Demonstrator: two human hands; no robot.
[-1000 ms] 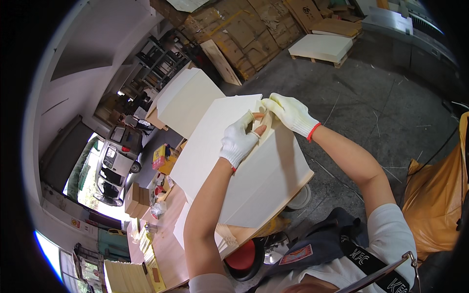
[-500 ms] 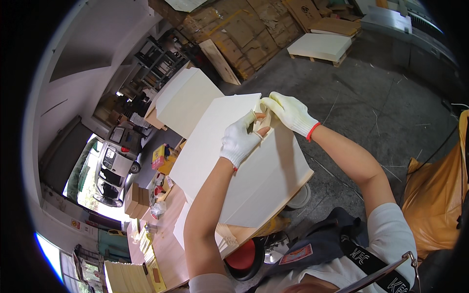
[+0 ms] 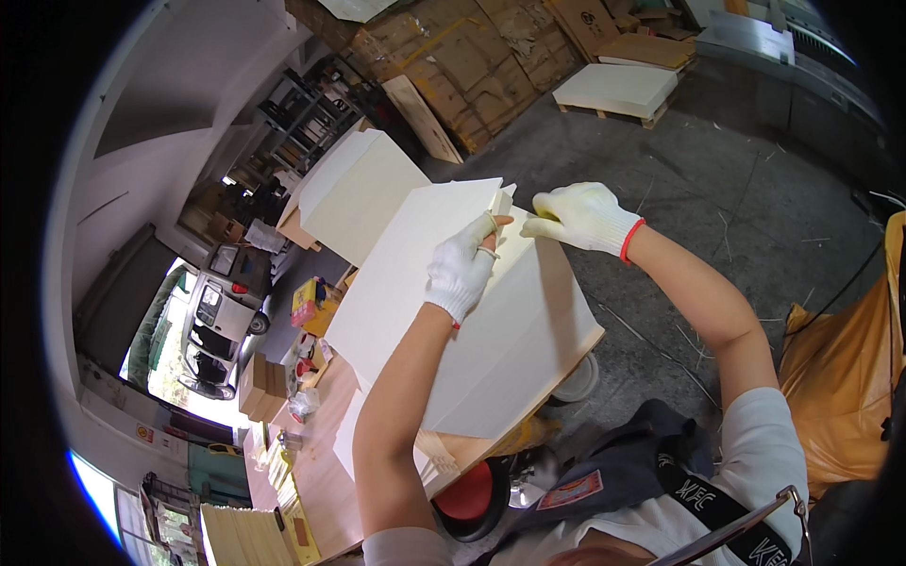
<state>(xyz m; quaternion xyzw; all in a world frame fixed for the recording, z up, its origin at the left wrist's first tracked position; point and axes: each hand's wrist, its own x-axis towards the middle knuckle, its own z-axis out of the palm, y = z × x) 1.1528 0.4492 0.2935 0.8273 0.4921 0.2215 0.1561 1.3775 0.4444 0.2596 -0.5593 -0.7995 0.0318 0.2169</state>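
My left hand [image 3: 461, 271], in a white knit glove with bare fingertips showing, grips the near edge of the upper white paper sheets [image 3: 406, 245] near their far corner. The fingers bend over that edge, and part of the grip is hidden. Just right of the corner is my right hand [image 3: 583, 217], in a white glove with a red cuff. Its fingers are half curled and its thumb stands apart, with nothing visible between them. Below both hands lies a thick stack of white sheets [image 3: 510, 354], whose near side is shaded.
Left of the stack is a pinkish table [image 3: 321, 457] with small boxes and loose items. Another pale stack [image 3: 363, 198] stands behind. White sheets [image 3: 618, 90] lie on a pallet farther off. An orange cover [image 3: 835, 387] hangs at right, and a red-topped stool [image 3: 469, 495] sits below.
My right hand has moved right, away from the sheets' corner that it was touching. My left fingers have closed in on the edge; the left arm has barely moved.
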